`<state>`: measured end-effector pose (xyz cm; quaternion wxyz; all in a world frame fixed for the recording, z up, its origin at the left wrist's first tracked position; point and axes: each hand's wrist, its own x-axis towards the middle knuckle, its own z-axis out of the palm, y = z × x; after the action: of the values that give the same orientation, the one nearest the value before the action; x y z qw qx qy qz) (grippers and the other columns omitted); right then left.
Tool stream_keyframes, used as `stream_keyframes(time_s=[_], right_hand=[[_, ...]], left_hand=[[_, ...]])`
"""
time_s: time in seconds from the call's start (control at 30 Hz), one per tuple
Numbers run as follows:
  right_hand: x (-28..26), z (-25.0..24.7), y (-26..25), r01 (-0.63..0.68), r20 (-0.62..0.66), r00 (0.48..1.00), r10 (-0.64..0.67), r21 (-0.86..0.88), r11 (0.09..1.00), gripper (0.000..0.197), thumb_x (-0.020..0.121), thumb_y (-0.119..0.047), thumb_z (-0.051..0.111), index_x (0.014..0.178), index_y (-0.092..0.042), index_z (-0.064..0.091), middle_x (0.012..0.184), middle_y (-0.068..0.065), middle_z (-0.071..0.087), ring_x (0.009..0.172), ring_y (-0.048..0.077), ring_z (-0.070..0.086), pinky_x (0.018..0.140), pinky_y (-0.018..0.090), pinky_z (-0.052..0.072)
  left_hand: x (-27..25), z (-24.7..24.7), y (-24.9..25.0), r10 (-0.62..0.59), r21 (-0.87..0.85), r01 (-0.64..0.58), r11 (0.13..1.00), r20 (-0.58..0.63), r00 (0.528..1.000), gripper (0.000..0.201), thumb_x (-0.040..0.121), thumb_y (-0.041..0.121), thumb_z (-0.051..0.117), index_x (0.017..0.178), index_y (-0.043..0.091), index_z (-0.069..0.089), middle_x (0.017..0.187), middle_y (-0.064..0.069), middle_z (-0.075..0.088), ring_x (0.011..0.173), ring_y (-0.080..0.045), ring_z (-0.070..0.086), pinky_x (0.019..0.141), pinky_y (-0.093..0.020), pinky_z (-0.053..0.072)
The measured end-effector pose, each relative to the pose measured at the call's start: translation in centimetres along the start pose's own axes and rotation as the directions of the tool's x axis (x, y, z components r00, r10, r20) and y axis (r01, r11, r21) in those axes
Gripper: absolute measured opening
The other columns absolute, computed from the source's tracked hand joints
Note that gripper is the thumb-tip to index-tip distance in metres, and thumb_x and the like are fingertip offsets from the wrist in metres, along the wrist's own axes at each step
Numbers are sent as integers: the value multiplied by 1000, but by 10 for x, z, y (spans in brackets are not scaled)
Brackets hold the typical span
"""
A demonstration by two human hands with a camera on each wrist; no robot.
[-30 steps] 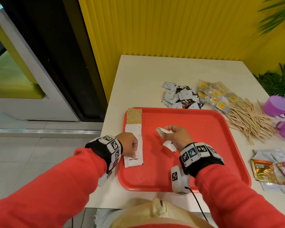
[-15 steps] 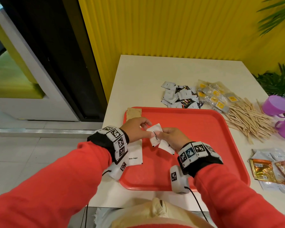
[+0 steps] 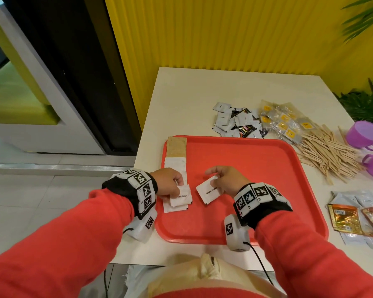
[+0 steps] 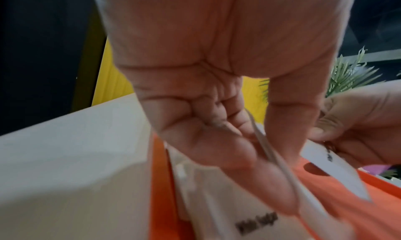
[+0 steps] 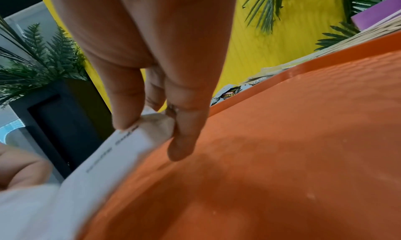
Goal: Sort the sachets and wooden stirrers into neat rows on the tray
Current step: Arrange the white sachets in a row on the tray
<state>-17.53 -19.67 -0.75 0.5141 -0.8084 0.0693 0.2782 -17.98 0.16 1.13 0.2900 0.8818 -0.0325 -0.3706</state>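
While your left hand (image 3: 168, 181) pinches a sachet (image 3: 181, 197) over the tray's (image 3: 256, 160) left row, your right hand (image 3: 228, 181) pinches another sachet (image 3: 207, 192) just beside it.

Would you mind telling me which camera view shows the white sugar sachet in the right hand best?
The head view: the white sugar sachet shows whole, print readable, pinched by the right hand above the red tray. The right wrist view shows it blurred at the fingertips; the left wrist view shows only one corner.
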Motion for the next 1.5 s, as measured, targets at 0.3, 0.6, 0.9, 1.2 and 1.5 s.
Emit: stream_keyframes(time_s=[0.3, 0.6, 0.9, 1.2, 1.5], right_hand=[[-6, 5, -4, -37, 116, 993, 24, 113, 993, 24, 83, 7, 61, 69, -13, 60, 39, -9, 55, 32, 0, 44, 35, 12, 31], [-13, 42, -11, -53, 303, 950, 74, -77, 996, 28, 78, 16, 61, 65, -6, 52, 31, -6, 50, 27, 2, 45, 33, 12, 34], [-15, 68, -11, -58, 113, 989, 97, -310, 949, 32, 75, 3, 69, 58, -15, 48, 44, -2, 53, 42, 11, 49, 46, 20, 41], [-17, 75, -21, -231, 152, 948, 280, -280, 932, 25, 86, -2, 60, 68, -8, 45, 51, 2, 58, 55, 15, 57, 60, 24, 49], [-14, 71, -16, -266, 75, 955, 285, -199, 943, 30, 81, 0, 63, 57, -6, 46, 66, 16, 57, 67, 29, 56, 64, 34, 46]], left_hand=[[-6, 6, -12, 52, 223, -39, 974, -53, 997, 6, 77, 16, 73, 78, 15, 67, 71, 10, 58, 73, -7, 55, 67, -18, 45], [-2, 10, -19, 61, 304, -24, 952, -112, 992, 10, 80, 14, 68, 71, 11, 68, 64, 10, 54, 76, -11, 54, 59, -13, 38], [-6, 8, -21, 99, 291, -59, 955, -125, 987, 15, 81, 14, 67, 93, 7, 72, 99, -3, 71, 88, -14, 61, 80, -25, 48], [-8, 10, -21, 114, 346, -60, 936, -138, 984, 13, 80, 5, 58, 82, 11, 69, 80, 1, 61, 81, -13, 57, 73, -24, 48], [-7, 10, -21, 121, 310, -51, 949, -210, 970, 23, 79, 17, 61, 63, 22, 44, 68, 7, 47, 74, -14, 49, 57, -18, 34]])
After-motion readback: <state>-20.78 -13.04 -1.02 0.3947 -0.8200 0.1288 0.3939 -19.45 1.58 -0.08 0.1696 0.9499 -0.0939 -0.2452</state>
